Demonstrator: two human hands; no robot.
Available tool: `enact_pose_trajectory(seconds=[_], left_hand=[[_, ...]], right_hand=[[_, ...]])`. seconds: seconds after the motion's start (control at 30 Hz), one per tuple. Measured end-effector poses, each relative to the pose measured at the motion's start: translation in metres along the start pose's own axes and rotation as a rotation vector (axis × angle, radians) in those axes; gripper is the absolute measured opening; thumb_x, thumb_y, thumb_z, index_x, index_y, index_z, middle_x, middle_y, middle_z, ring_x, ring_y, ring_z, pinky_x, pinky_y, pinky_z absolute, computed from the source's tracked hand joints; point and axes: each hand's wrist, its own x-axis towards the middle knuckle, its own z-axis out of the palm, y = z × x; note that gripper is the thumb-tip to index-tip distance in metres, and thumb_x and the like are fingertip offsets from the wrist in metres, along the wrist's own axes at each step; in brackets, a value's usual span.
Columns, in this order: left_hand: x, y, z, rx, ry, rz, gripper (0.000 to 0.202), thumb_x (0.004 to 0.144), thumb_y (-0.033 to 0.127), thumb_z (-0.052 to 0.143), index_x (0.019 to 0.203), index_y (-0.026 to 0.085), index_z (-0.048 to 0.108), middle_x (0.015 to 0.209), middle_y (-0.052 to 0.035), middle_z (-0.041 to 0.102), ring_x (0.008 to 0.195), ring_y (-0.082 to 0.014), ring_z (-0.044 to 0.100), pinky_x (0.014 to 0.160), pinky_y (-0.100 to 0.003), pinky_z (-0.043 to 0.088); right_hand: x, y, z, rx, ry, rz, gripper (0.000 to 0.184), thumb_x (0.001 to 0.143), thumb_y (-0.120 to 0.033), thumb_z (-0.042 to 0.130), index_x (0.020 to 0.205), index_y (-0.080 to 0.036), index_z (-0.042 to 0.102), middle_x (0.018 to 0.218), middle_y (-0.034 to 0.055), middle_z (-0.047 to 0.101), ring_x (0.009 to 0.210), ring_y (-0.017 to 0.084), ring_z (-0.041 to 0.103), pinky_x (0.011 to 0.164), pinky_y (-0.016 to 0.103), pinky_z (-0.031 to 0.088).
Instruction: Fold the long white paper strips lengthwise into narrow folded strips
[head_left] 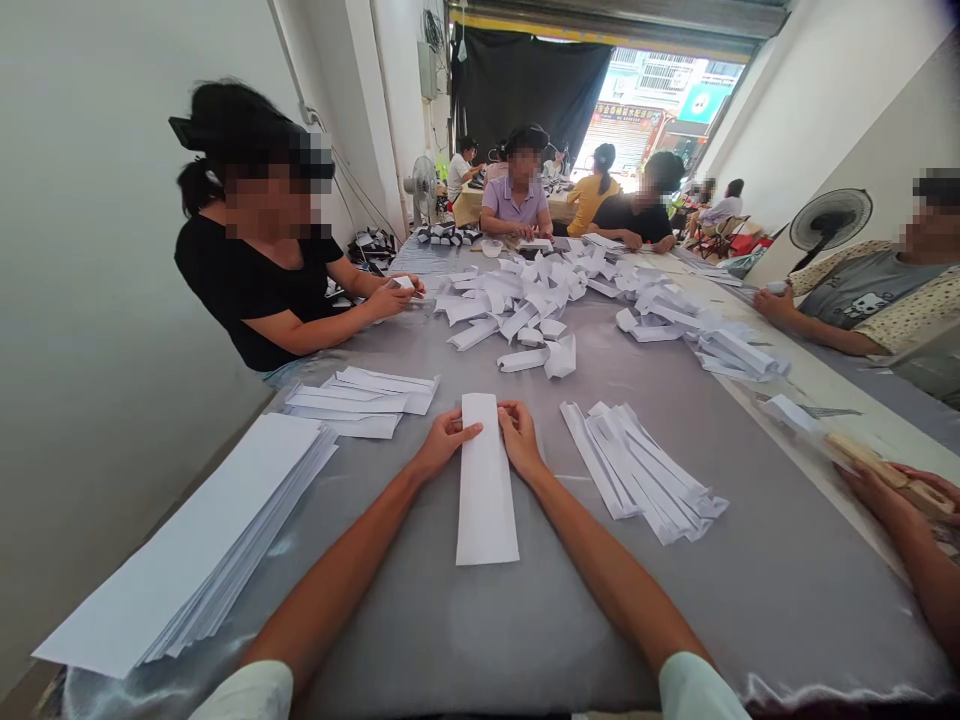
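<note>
A long white paper strip [487, 500] lies lengthwise in front of me on the grey table cover. My left hand [445, 442] grips its left edge near the far end, thumb on top of the paper. On the opposite edge, my right hand [520, 440] is closed with its fingertips at the paper; part of its grip is hidden. To my left is a fanned stack of flat white sheets [217, 520], with several folded strips [360, 400] behind it. Right of my hands rests a pile of folded paper strips [637, 465].
A large heap of folded white papers [525, 290] covers the table's middle. One co-worker [277, 270] sits at the left; others sit at the far end and right. At the right edge, a person's hand [892, 495] holds a wooden tool [870, 460]. A fan [831, 220] stands behind.
</note>
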Motion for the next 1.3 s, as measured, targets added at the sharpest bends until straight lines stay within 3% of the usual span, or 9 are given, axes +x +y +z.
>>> enact_pose_trajectory(seconds=[0.27,0.53,0.7,0.9,1.3], left_hand=[[0.0036,-0.0052,0.0004,0.048,0.067,0.061,0.065,0.073,0.055,0.092,0.119,0.012,0.077,0.108,-0.0145,0.081,0.092,-0.0275,0.076,0.082,-0.036,0.059],[0.0064,-0.0097,0.0005,0.064,0.086,0.072,0.065,0.074,0.060,0.089,0.115,0.011,0.077,0.112,-0.0157,0.080,0.092,-0.0284,0.075,0.075,-0.034,0.057],[0.0055,-0.0091,0.0030,0.074,0.130,0.086,0.068,0.069,0.052,0.093,0.122,0.013,0.074,0.120,-0.0163,0.078,0.099,-0.0306,0.075,0.080,-0.037,0.060],[0.0053,-0.0087,0.0032,0.047,0.150,0.087,0.063,0.071,0.049,0.090,0.119,0.013,0.074,0.120,-0.0155,0.078,0.100,-0.0306,0.075,0.081,-0.037,0.060],[0.0042,-0.0084,0.0003,-0.021,0.096,0.087,0.057,0.079,0.045,0.084,0.125,0.014,0.073,0.121,-0.0137,0.078,0.099,-0.0298,0.075,0.081,-0.037,0.057]], right_hand=[[-0.0026,-0.0083,0.0003,-0.013,-0.091,-0.033,0.038,0.098,-0.056,0.059,0.097,-0.020,0.071,0.094,0.0029,0.072,0.085,0.019,0.063,0.075,0.029,0.050],[-0.0016,-0.0055,0.0043,0.046,-0.145,0.034,0.040,0.085,-0.055,0.077,0.105,-0.021,0.071,0.094,0.0039,0.075,0.077,0.017,0.068,0.068,0.028,0.053],[-0.0002,-0.0065,0.0040,0.101,-0.071,0.051,0.043,0.080,-0.052,0.082,0.108,-0.022,0.067,0.079,-0.0017,0.068,0.062,0.013,0.060,0.055,0.024,0.046],[0.0020,-0.0068,0.0018,0.121,0.015,0.047,0.047,0.076,-0.046,0.085,0.111,-0.021,0.066,0.074,-0.0044,0.063,0.060,0.012,0.059,0.055,0.024,0.047],[0.0042,-0.0001,-0.0010,0.185,-0.033,0.021,0.047,0.073,-0.037,0.087,0.113,-0.020,0.071,0.069,-0.0064,0.056,0.059,0.011,0.053,0.056,0.024,0.047]])
